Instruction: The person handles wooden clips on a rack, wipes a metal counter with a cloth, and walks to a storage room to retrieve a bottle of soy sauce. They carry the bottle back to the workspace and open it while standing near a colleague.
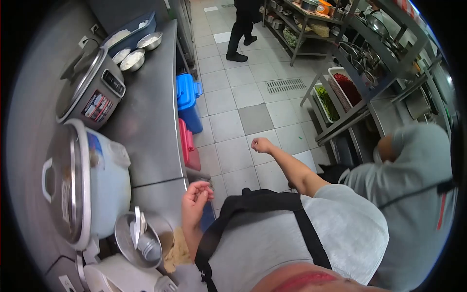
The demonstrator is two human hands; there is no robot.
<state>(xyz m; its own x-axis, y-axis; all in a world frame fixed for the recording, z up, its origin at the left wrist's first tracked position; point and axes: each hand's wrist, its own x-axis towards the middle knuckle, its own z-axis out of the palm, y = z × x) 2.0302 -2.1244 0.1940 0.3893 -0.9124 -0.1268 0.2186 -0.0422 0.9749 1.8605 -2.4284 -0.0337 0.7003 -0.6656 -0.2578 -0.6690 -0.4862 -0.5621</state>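
My left hand (197, 198) is raised near the edge of the steel counter (146, 107), its fingers curled loosely with a gap between them and nothing visible in them. Out over the tiled floor, my right hand (261, 145) is closed with the fingers folded in; whether it holds anything is too small to tell. Left of my left hand stand a metal bowl (127, 248) with utensils in it, a tan cloth (178, 250) and a large white cooker (104, 175) with a lid.
A blue bin (188, 104) and a red bin (188, 146) stand beside the counter. A person in grey (413, 194) is close at the right; another person in black (238, 34) is ahead. Shelves (360, 104) with trays line the right.
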